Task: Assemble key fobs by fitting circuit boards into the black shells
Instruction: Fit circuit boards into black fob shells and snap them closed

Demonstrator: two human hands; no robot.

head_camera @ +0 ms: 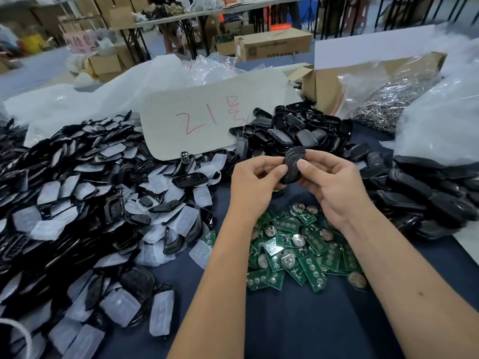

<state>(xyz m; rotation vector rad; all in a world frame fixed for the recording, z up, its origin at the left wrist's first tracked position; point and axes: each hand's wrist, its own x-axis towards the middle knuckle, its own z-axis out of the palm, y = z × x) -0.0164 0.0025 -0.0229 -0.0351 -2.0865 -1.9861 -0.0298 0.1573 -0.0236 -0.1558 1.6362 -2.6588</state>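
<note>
Shell [293,164] between both hands [290,182]

A pale card [207,117], lying beyond the held black shell [294,164] and to its left, bears red handwriting reading "21" followed by a character. Print on a distant cardboard box [272,46] is too blurred to read.
</note>
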